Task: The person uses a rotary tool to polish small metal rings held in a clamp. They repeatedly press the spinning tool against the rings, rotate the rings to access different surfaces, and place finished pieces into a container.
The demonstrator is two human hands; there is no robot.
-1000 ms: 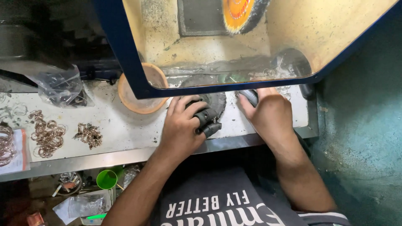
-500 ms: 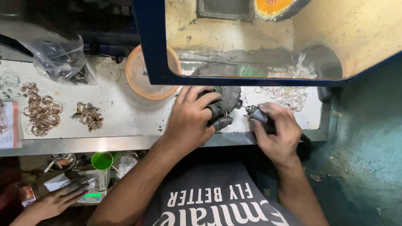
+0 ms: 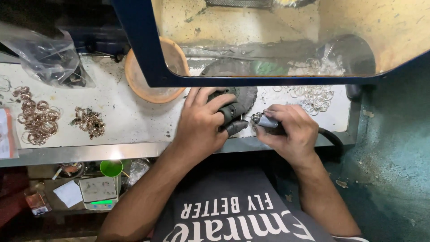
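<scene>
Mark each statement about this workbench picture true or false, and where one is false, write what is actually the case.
1. The right hand holds a slim rotary handpiece with a dark hose behind it. True.
2. The left hand lies flat and bare on the bench. False: its fingers wear dark covers and pinch something too small to make out.
3. An orange bowl sits left of the hands. True.
4. The copper-coloured rings are piled at the right end of the bench. False: they lie at the left end; silvery rings lie at the right.
5. A green-lit scale sits below the bench edge. True.
</scene>
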